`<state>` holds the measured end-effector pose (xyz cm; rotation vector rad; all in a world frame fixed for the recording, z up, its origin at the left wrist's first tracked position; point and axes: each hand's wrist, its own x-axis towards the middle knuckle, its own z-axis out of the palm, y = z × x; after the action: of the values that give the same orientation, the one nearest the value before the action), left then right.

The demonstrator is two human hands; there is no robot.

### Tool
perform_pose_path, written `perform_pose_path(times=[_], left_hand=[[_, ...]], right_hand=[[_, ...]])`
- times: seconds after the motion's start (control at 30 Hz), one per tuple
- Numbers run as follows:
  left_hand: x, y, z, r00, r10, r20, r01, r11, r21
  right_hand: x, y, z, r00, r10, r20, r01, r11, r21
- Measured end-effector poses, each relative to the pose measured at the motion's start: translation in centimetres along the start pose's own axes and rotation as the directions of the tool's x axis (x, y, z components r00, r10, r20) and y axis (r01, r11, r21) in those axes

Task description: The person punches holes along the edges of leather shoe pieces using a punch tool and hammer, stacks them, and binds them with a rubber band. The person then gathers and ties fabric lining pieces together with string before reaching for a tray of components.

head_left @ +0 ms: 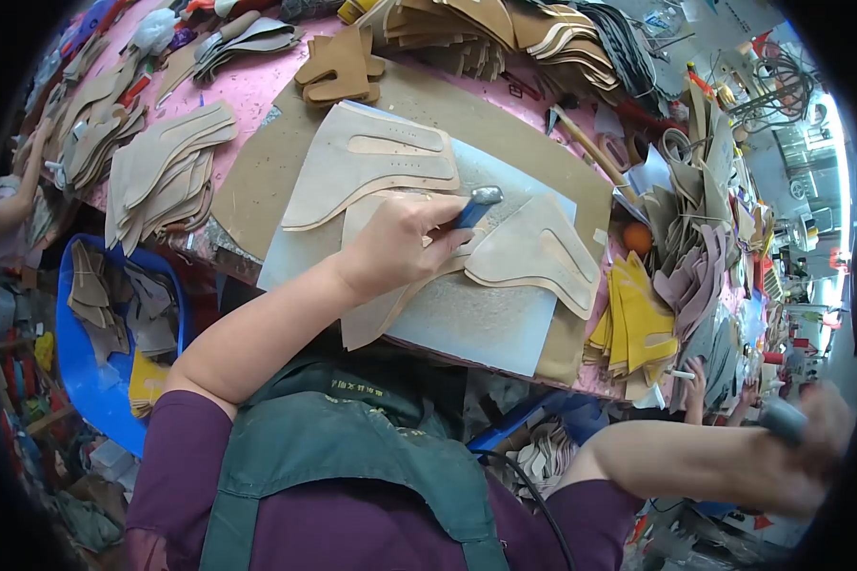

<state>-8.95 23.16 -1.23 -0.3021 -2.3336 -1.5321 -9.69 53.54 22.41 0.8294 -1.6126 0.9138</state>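
My left hand (405, 240) is closed round a blue-shafted metal punch (474, 211), held upright over a pale leather piece (371, 306). Most of that piece lies under my hand. Left of the punch is another pale leather piece (367, 171) with a slot and small holes; to the right lies a third slotted piece (535, 255). All three rest on a pale blue board (514, 338). Out at the far right, raised away from the table, my right hand (814, 452) is motion-blurred and closed on a hammer whose grey head (783, 420) shows; its handle is hidden.
Stacks of pale leather pieces (167, 176) and yellow pieces (635, 314) flank the board. Brown pieces (341, 67) lie behind it. A wooden-handled hammer (586, 143) rests at the back right. A blue bin (119, 409) stands at left. Other people's arms (14, 205) show at the edges.
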Motion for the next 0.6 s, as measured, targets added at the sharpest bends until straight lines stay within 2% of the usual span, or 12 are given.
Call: perform_pose_path(times=[0.03,0.1,0.13,0.17,0.2,0.23,0.3,0.37,0.4,0.47,0.53,0.6], left_hand=[[-0.3,-0.1,0.3,1.000,0.021,-0.009,-0.021,1.000,0.000],[-0.8,0.0,0.4,0.997,0.074,-0.020,-0.074,0.997,0.008],[-0.1,0.0,0.1,0.991,0.125,-0.038,-0.125,0.992,0.024],[-0.1,-0.1,-0.6,0.991,0.124,-0.057,-0.122,0.991,0.047],[-0.6,0.0,-0.9,0.991,0.127,-0.046,-0.124,0.990,0.071],[0.0,-0.1,-0.8,0.987,0.150,-0.064,-0.144,0.985,0.094],[-0.8,0.2,0.3,0.988,0.149,-0.048,-0.144,0.985,0.095],[-0.5,0.2,0.0,0.995,0.095,0.007,-0.095,0.988,0.120],[-0.3,0.2,0.0,0.989,0.143,0.020,-0.144,0.985,0.098],[-0.5,-0.1,-0.2,0.998,-0.056,0.027,0.057,0.998,-0.030],[-0.5,-1.0,-1.2,0.932,-0.363,-0.016,0.354,0.917,-0.183],[-0.1,-0.5,-2.9,0.790,-0.607,0.082,0.553,0.649,-0.522]], right_hand=[[2.2,2.5,-5.0,0.994,-0.061,0.095,0.030,0.954,0.299],[-3.2,-3.9,4.3,0.971,0.224,0.079,-0.207,0.962,-0.175],[-5.6,-3.5,5.1,0.977,0.202,0.071,-0.188,0.969,-0.160],[-8.7,-2.8,5.9,0.814,0.451,0.366,-0.423,0.892,-0.158],[-12.0,-2.8,6.0,0.494,0.629,0.601,-0.626,0.736,-0.257],[-13.6,-2.1,6.4,0.106,0.660,0.744,-0.718,0.568,-0.402],[-14.6,-1.7,4.8,-0.038,0.703,0.710,-0.996,0.035,-0.087],[-15.6,-2.6,6.0,0.139,0.860,0.491,-0.866,0.346,-0.361],[-17.5,-1.7,5.6,0.290,0.792,0.537,-0.639,0.578,-0.508],[-21.4,-1.3,5.7,0.149,0.755,0.638,-0.546,0.601,-0.584],[-23.0,-2.9,6.6,0.180,0.738,0.650,-0.430,0.653,-0.623],[-23.4,-2.9,6.9,0.225,0.723,0.653,-0.389,0.682,-0.620]])
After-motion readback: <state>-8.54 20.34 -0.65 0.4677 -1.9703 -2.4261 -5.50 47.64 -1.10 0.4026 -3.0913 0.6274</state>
